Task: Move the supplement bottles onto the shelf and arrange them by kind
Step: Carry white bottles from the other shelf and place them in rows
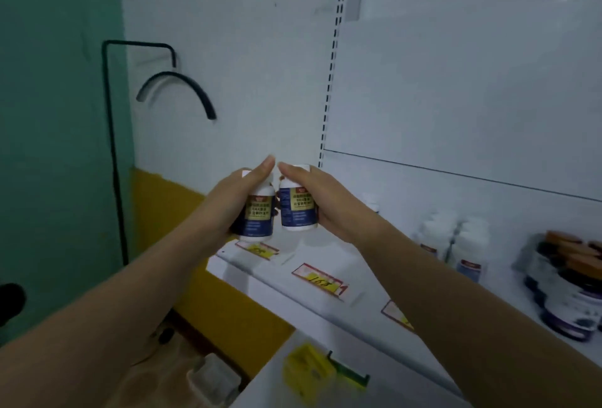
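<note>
Two white supplement bottles with dark blue and yellow labels are held upright side by side above the left end of the white shelf (293,280). My left hand (234,202) grips the left bottle (259,217) from its left side. My right hand (325,202) grips the right bottle (298,209) from its right side. The two bottles nearly touch and look like the same kind. Both hang a little above the shelf surface.
Further right on the shelf stand several white bottles (456,241) and dark purple-labelled jars with brown lids (573,284). Yellow price tags (321,280) line the shelf front. A slotted upright (332,59) rises behind. Black hooks (176,85) hang on the wall at left.
</note>
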Motion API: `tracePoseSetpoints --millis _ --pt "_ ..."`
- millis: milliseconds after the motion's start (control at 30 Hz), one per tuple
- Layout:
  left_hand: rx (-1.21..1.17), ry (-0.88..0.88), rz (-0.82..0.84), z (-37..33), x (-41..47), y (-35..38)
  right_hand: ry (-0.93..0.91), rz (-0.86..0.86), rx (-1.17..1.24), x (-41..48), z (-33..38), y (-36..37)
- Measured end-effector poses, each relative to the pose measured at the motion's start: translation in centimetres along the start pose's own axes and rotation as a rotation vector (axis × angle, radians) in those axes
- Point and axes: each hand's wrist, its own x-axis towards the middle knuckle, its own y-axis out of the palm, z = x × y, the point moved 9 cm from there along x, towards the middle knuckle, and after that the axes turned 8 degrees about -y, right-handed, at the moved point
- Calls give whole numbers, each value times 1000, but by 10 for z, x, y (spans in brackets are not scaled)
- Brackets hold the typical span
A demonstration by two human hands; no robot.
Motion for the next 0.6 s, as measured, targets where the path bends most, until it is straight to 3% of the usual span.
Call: tracePoseSetpoints --millis 333,600 --pt "-10 -63 516 27 120 81 131 -443 -245 0 -24 -106" --pt "-38 -128 613 63 151 133 292 -764 -482 -25 -45 -162"
